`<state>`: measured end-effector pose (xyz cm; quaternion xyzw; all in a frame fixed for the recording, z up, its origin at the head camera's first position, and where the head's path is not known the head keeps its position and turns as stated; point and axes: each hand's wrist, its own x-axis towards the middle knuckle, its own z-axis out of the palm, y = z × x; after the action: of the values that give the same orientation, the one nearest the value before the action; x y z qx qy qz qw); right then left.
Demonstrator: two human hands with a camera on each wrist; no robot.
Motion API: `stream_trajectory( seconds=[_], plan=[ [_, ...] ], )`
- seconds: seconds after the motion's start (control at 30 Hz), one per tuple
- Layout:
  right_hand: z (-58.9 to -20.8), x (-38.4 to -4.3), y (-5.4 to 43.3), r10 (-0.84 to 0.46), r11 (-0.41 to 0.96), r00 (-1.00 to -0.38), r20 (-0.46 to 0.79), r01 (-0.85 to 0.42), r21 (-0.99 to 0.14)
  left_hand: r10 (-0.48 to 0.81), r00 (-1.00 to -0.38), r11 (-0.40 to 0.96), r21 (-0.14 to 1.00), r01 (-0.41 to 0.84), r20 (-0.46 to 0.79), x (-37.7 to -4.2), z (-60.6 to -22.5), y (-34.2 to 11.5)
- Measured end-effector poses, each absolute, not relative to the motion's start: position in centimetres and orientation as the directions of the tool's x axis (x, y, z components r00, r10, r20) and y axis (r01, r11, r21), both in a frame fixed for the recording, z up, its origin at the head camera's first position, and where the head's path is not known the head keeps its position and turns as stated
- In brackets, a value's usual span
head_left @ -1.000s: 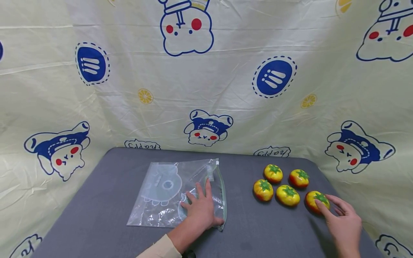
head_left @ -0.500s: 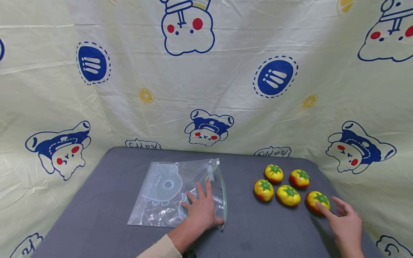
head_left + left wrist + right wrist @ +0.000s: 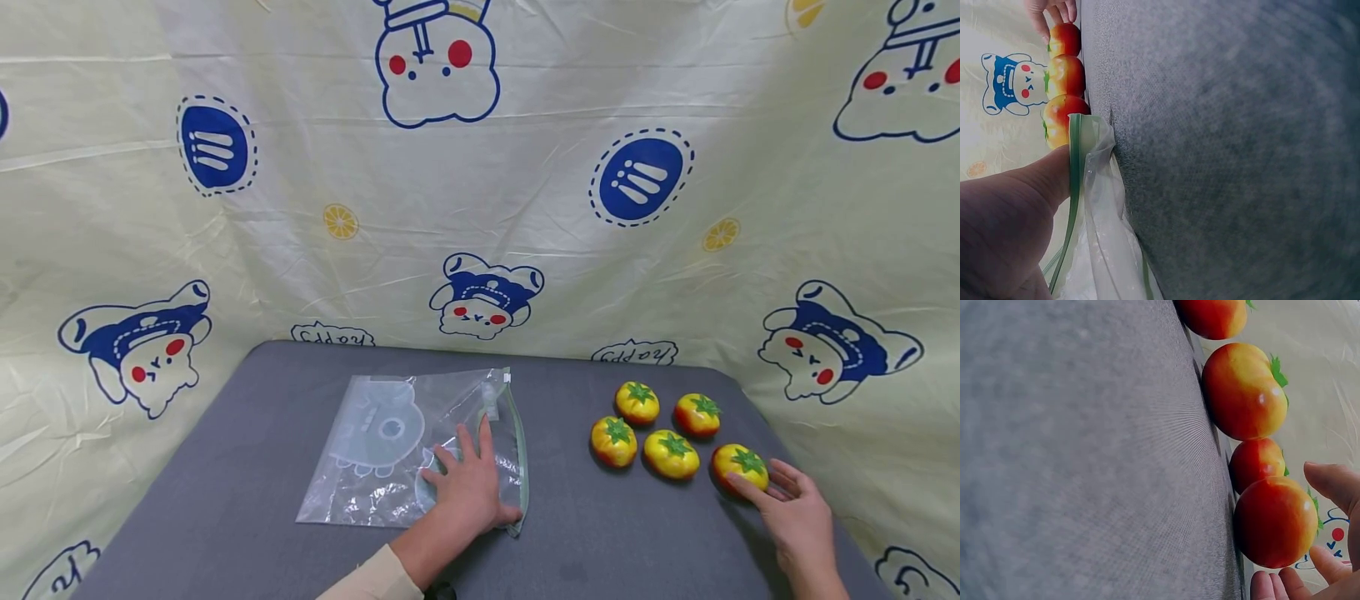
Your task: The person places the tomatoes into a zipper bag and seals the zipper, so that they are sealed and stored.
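Note:
A clear zip bag (image 3: 352,496) with a green zip edge and a pale printed figure lies flat at the table's middle. My left hand (image 3: 467,496), fingers spread, rests on its zip end. In the left wrist view the bag's green-edged mouth (image 3: 1076,169) rises beside my thumb. To the right sit several shiny yellow-and-red tomatoes with green star-shaped leaves. The rightmost tomato (image 3: 738,468) stands between the thumb and loosely bent fingers of my right hand (image 3: 801,521). The right wrist view shows the thumb apart from this tomato (image 3: 1275,522), with fingers close beside it.
The other tomatoes form a loose cluster: front left (image 3: 613,442), front middle (image 3: 671,455), back left (image 3: 636,403) and back right (image 3: 696,415). A grey cloth (image 3: 570,533) covers the table. Behind hangs a cream curtain (image 3: 525,200) with cartoon prints.
My right hand's fingers parted from the rightmost tomato's far side, then drew slightly back toward it. The left hand, bag and tomatoes stay in place.

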<state>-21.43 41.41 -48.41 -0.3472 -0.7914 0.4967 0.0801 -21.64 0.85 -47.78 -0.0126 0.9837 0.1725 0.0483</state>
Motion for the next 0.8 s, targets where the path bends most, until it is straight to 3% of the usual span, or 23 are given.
stream_trajectory(
  seconds=[0.8],
  plan=[
    [-49.04, -21.90, 42.05, 0.601, 0.271, -0.762, -0.240, 0.477, -0.836, -0.008, -0.994, 0.939, 0.342, -0.045, -0.110, -21.48, -47.53, 0.84]
  ],
)
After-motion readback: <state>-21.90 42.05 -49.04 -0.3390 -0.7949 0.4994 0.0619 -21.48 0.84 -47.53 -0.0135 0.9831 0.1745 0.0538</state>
